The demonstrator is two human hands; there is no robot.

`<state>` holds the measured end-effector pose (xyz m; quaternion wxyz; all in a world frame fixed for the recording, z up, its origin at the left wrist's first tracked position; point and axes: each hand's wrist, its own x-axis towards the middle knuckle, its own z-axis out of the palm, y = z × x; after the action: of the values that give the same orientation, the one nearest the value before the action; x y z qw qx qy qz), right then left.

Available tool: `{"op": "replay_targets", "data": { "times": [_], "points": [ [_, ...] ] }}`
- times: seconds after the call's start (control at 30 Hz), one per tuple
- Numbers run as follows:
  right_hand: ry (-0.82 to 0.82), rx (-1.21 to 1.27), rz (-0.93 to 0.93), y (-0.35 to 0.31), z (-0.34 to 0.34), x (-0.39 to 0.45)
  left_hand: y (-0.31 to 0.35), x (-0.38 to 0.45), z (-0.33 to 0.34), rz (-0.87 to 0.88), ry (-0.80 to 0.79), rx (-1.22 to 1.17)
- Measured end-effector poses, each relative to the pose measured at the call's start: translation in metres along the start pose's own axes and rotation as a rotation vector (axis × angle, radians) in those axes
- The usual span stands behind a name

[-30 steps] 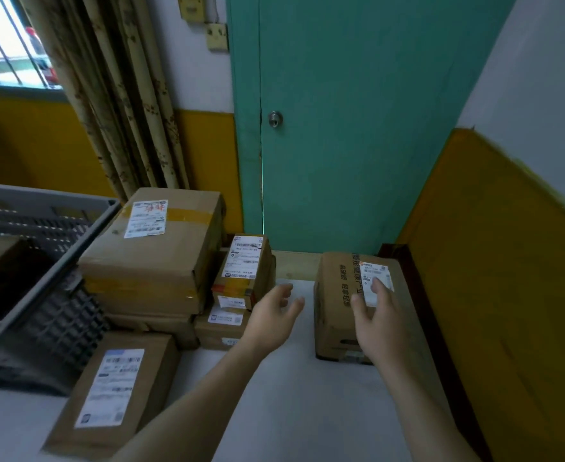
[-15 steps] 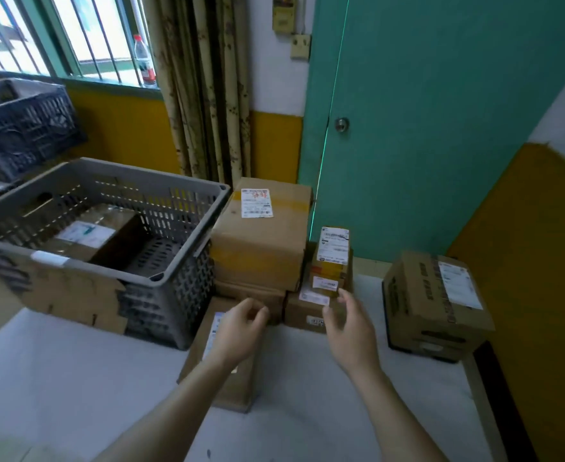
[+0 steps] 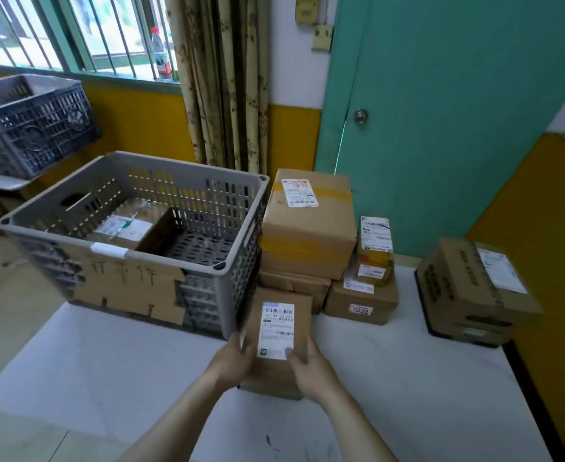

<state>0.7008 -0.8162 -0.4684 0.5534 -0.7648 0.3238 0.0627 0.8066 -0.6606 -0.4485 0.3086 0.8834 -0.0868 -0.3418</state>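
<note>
A flat brown parcel (image 3: 276, 328) with a white shipping label lies on the white table (image 3: 407, 378), just in front of the grey crate (image 3: 227, 278). My left hand (image 3: 232, 360) grips its left edge and my right hand (image 3: 311, 363) grips its right edge, thumb on the label. The crate holds one labelled parcel (image 3: 131, 225) at its back left.
A stack of cardboard boxes (image 3: 307, 228) stands right of the crate, smaller boxes (image 3: 362, 295) beside it. Another box (image 3: 474, 288) sits near the table's right edge. A dark crate (image 3: 27, 125) is at far left. A teal door (image 3: 441, 111) is behind.
My view swung left from the right-hand box to the crate. Both hands left that box, moved to the flat parcel and took hold of its two sides.
</note>
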Motion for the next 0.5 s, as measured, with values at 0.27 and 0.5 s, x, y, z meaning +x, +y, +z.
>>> {"op": "replay_targets", "data": {
  "times": [0.27,0.5],
  "points": [
    [0.139,0.048,0.037,-0.002,0.013,-0.005,-0.014,-0.003,-0.002,0.071,0.033,0.000],
    [0.297,-0.011,-0.019,-0.013,-0.002,-0.019,-0.011,-0.018,-0.013,0.185,0.093,-0.235]
  ]
}}
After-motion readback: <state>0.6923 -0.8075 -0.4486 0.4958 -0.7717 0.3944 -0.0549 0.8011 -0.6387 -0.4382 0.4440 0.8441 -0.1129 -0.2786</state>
